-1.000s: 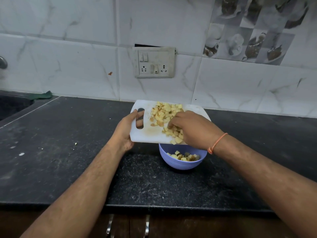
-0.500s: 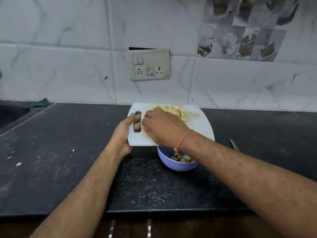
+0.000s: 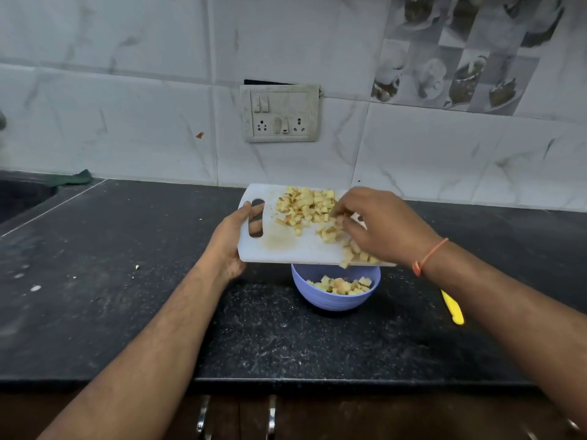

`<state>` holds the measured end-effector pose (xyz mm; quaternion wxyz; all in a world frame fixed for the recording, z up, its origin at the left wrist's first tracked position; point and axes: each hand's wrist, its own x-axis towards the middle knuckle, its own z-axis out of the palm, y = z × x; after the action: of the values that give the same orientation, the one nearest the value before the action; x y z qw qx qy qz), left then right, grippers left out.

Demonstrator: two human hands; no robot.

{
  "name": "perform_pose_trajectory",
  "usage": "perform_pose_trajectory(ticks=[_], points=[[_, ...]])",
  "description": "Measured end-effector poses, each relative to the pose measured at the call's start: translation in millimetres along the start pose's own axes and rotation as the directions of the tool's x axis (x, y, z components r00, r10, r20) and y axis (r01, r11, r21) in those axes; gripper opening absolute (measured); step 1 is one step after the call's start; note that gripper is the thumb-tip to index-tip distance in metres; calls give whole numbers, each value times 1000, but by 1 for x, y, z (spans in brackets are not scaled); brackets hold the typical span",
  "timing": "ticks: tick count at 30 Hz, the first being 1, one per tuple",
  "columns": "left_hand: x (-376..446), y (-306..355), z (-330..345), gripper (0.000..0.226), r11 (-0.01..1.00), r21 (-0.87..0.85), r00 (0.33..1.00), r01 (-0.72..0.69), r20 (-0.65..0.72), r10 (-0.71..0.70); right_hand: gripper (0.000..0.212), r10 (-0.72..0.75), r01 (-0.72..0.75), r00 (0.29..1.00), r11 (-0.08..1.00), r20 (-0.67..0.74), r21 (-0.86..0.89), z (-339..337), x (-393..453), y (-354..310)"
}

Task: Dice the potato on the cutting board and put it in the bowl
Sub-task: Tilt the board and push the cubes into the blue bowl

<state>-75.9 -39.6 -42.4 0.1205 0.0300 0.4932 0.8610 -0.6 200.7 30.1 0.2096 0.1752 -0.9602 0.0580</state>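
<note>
1. Left hand point(image 3: 233, 241) grips the cutting board point(image 3: 286, 246) by its handle slot, near edge over the bowl point(image 3: 333, 298).
2. Right hand point(image 3: 381, 228), fingers loosely curled, rakes potato cubes point(image 3: 305, 206) toward the edge (some already in bowl).
3. Risk: the cubes spread wider than the bowl, so a fast sweep or steeper tilt could spill some onto the bench point(image 3: 127, 296).

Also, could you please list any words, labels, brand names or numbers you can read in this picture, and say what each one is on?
None can be read.
Switch and socket plate on the wall: no readable marking.
Cutting board, bowl, yellow knife handle: no print visible.
Picture tiles: images only, no text.
</note>
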Motion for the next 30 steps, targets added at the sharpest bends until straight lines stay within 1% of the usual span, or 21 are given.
perform_pose_trajectory(ticks=[2,5,7,11,13,15,17,19,21,22,24,26,28,30], points=[[-3,1,3,51,1000,-7,1000,-8,-5,8,32,91,-90,996,996,-23,29,7,18,11],[-5,2,6,51,1000,-16,1000,-20,-4,20,54,161,-163,983,986,86,19,17,37,21],[-5,2,6,51,1000,-10,1000,-24,-5,24,58,161,-165,976,986,149,13,21,39,21],[-5,2,6,50,1000,-7,1000,-12,2,12,50,121,-125,978,992,171,12,19,26,14],[-5,2,5,50,1000,-7,1000,-10,5,10,47,89,-96,972,995,218,25,17,13,7],[-4,1,3,50,1000,-1,1000,-8,3,8,47,66,-82,960,996,272,45,12,-2,0],[-4,1,3,49,1000,-9,1000,-10,-8,10,48,71,-97,955,992,286,78,4,-13,-5],[-4,1,3,48,1000,-17,1000,-6,-10,6,48,103,-126,973,987,209,98,-5,-17,-3],[-4,1,4,48,1000,-15,1000,-6,-15,6,50,169,-179,978,981,119,76,-11,-18,6],[-4,1,3,48,1000,-17,1000,-8,-17,8,53,214,-221,970,974,117,47,-14,-18,12],[-3,1,2,49,1000,-18,1000,-11,-25,10,59,302,-300,933,953,197,-38,-18,-19,17],[-1,0,1,49,1000,-19,999,-10,-31,9,58,341,-334,899,940,274,-74,-15,-23,14],[0,-1,2,49,1000,-13,1000,-5,-28,4,53,323,-329,899,944,295,-28,-7,-28,7],[0,-1,2,50,1000,2,1000,-12,-22,12,52,301,-339,898,938,321,69,-3,-30,0]])
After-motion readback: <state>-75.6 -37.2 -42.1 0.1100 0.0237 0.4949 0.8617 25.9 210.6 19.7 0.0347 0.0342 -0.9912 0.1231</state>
